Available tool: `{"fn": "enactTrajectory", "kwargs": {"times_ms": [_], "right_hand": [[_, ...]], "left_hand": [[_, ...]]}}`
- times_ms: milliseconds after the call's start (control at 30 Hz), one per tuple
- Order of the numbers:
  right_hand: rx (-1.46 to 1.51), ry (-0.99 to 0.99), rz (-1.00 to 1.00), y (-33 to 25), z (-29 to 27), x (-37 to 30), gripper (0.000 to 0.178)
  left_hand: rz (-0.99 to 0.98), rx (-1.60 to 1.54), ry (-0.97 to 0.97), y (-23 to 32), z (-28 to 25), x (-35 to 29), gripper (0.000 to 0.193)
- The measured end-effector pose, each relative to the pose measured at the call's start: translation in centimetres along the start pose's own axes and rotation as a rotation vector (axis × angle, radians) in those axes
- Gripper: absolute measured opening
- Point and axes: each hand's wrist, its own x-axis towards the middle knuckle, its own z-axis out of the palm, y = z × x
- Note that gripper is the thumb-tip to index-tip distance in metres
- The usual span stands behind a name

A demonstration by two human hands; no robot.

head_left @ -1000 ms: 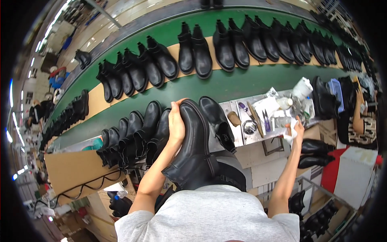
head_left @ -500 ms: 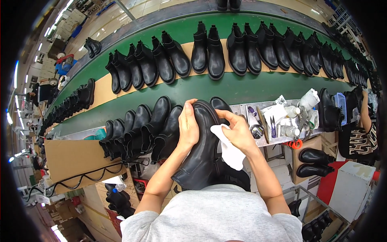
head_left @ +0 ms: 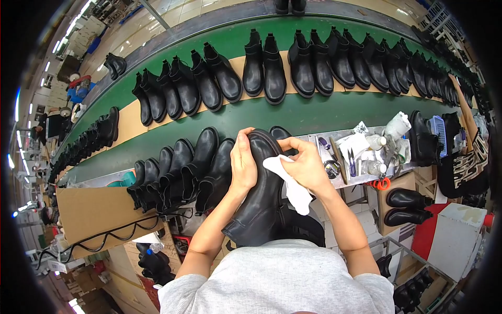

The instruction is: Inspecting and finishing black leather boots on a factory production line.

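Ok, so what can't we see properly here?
In the head view:
White cloth: its gripped part is hidden by the right hand.
Boot behind: mostly hidden by the held boot and right hand.
Far-left boots: too small and crowded to count.

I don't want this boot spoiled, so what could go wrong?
The black ankle boot could slip, as the left hand and right hand touch it near the toe. The white cloth might snag, its loose end hanging below the right hand. The left forearm could bump the row of black boots close beside it.
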Motion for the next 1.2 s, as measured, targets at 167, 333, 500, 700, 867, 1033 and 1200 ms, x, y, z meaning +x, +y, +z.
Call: {"fn": "enactTrajectory", "kwargs": {"times_ms": [167,333,500,700,867,1033,1200], "right_hand": [[0.085,-0.107,-0.019,0.5,-0.7,-0.8,0.039],[-0.173,0.078,-0.035,0.3,0.3,0.5,0.034],[0.140,0.052,-0.044,2.3,-0.1,0.4,0.035],[-0.343,0.114,-0.075,0.3,0.3,0.5,0.028],[-0.154,0.116,0.098,0.7,-2.9,-0.8,0.027],[-0.653,0.558,-0.129,9.4,-11.6,1.4,0.029],[-1.056,0.717,-0.094,10.4,-17.2,0.3,0.037]], "left_hand": [[-0.018,-0.035,0.002,-1.2,-0.3,-0.1,0.052],[-0.023,-0.041,-0.020,-0.5,-0.2,0.1,0.054],[-0.044,0.010,0.006,-1.9,-0.3,-0.1,0.056],[-0.055,-0.002,-0.022,-0.8,0.1,-0.1,0.056],[-0.052,0.044,0.009,-1.2,0.0,0.1,0.052],[-0.142,-0.064,0.058,-1.9,-1.4,0.2,0.058],[-0.181,-0.049,0.070,-2.4,-2.0,0.1,0.057]]}}
